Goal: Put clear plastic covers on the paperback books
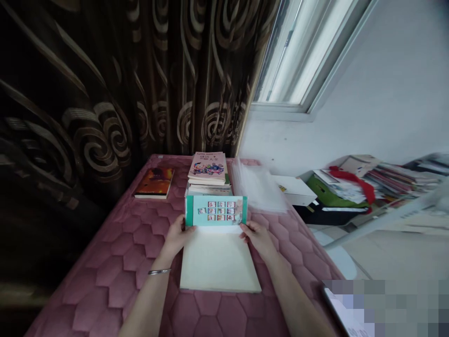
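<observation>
A book (220, 262) lies on the pink quilted surface in front of me, with a plain cream page facing up. Its teal cover (217, 210), printed with rows of small pictures, stands folded up along the far side. My left hand (179, 234) pinches the cover's lower left corner, and a silver bangle circles that wrist. At the lower right corner, my right hand (255, 235) holds the same cover between thumb and fingers. Just beyond it sits a stack of books topped by a pink illustrated one (207, 167).
An orange and dark book (155, 183) lies at the far left of the pink quilted surface (133, 252). Clear plastic sheets (258, 187) rest right of the stack. Beyond the right edge are a white box (294, 189) and piled papers. A patterned curtain (196, 79) hangs behind.
</observation>
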Available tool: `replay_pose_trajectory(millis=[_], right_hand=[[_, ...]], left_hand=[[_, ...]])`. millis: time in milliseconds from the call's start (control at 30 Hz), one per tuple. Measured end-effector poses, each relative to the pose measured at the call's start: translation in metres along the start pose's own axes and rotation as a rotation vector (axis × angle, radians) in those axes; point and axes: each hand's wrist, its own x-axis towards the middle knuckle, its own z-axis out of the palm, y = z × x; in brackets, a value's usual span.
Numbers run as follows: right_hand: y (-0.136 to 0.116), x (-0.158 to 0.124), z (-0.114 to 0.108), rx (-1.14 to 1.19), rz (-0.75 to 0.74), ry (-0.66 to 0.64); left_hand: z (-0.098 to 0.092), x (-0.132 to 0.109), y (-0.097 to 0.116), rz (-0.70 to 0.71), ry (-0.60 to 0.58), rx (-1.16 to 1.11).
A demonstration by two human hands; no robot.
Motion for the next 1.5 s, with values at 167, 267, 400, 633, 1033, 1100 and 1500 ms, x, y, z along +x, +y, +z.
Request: replay_pose_trajectory(millis=[167, 267, 400, 633, 1033, 1100, 1500], right_hand=[[0.000, 0.004, -0.007, 0.137, 0.089, -0.064], [-0.008, 0.003, -0.011, 0.211, 0.114, -0.103], [-0.017, -0.001, -0.015, 0.228, 0.132, -0.121], [-0.009, -0.009, -0.012, 0.204, 0.088, -0.044], [-0.001, -0.005, -0.015, 0.030, -0.015, -0.006], [0.001, -0.011, -0.020, -0.060, -0.065, -0.007], [0.011, -0.042, -0.038, -0.667, -0.630, -0.196]], left_hand=[[-0.001, 0.001, 0.004, 0.011, 0.065, 0.019], [0.000, 0.004, 0.007, -0.001, 0.078, 0.014], [-0.003, 0.006, 0.012, -0.030, 0.006, -0.007], [-0.013, 0.010, 0.023, -0.041, -0.089, 0.059], [-0.014, 0.005, 0.027, 0.081, -0.061, 0.218], [-0.017, -0.006, 0.031, 0.157, -0.131, 0.260], [-0.029, -0.040, 0.022, 0.547, -0.533, 1.032]])
